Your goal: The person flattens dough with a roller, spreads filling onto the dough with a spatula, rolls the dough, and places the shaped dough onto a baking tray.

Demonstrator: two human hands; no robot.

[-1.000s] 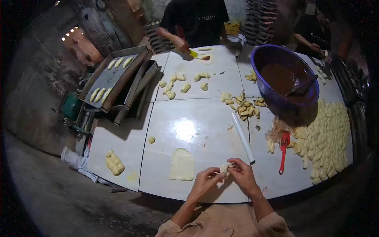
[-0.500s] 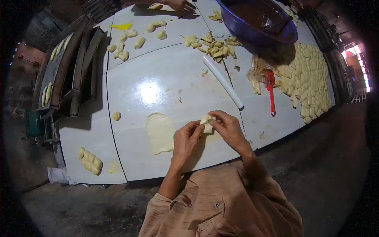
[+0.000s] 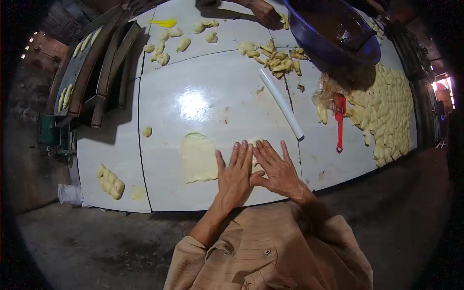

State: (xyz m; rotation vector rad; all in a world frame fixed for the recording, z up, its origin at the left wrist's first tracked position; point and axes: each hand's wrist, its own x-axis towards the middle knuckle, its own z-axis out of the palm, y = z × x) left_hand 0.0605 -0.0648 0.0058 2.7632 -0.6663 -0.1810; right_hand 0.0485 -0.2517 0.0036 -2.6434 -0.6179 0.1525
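Observation:
Both my hands lie flat on the white table (image 3: pixel 169 111) near its front edge. My left hand (image 3: pixel 235 171) has its fingers stretched forward, with the thumb out toward a flat sheet of dough (image 3: pixel 199 158). Beside it, my right hand (image 3: pixel 278 169) is spread too, its thumb close to the left hand. Under and between them is a piece of dough (image 3: pixel 254 161), mostly hidden by the fingers. A white rolling rod (image 3: pixel 282 105) rests at an angle beyond my right hand.
A blue basin (image 3: pixel 333 36) holds brown filling, near another person's hand (image 3: pixel 265 12). Many shaped dough pieces (image 3: pixel 389 111) cover the right side. A red spatula (image 3: pixel 340 125) lies closer in. Banana-like pieces (image 3: pixel 280 63), a braided dough lump (image 3: pixel 110 181) and metal trays (image 3: pixel 92 63) are around.
My fingers were pinching a small piece of dough; now both hands are flattened over it on the table. The view has shifted slightly. The other person's hand has moved right, near the basin.

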